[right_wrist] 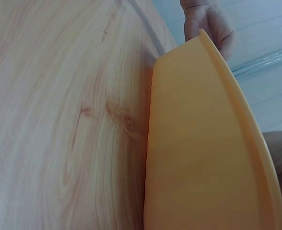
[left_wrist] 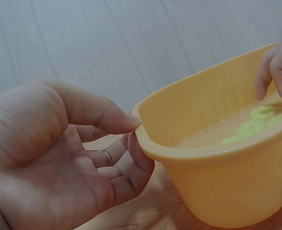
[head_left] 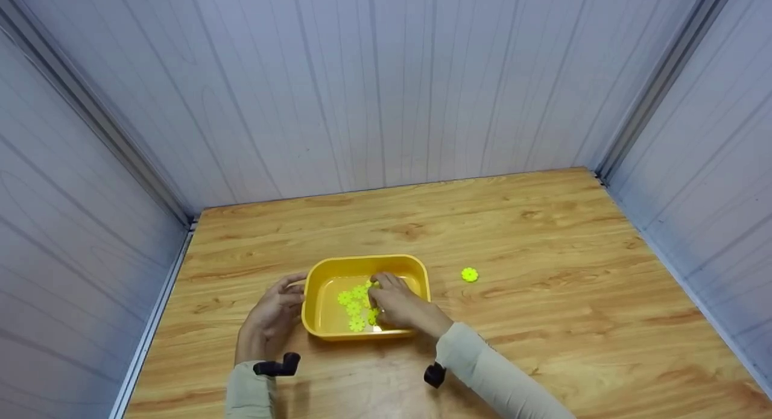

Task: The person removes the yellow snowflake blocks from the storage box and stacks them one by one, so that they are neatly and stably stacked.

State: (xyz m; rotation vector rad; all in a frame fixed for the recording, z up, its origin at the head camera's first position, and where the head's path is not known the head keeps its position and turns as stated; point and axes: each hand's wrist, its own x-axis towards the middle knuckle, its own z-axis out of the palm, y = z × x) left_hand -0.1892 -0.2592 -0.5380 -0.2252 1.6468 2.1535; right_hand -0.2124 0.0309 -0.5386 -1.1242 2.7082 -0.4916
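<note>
The wooden table (head_left: 543, 238) carries my yellow bin (head_left: 356, 267); the left hand (head_left: 273, 311) pinches its rim, the right hand (head_left: 399, 304) dips inside, apparently handling flower pieces (head_left: 353, 308), though I can't tell its grip. Next likely calls for a light fingertip pinch. 1 loose flower (head_left: 469, 275) lies outside, to the right; I can read no writing

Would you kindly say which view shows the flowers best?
The head view: it shows separate flowers inside the tub and one on the table. The left wrist view shows them blurred together; the right wrist view, facing the tub's outside, shows none.
</note>
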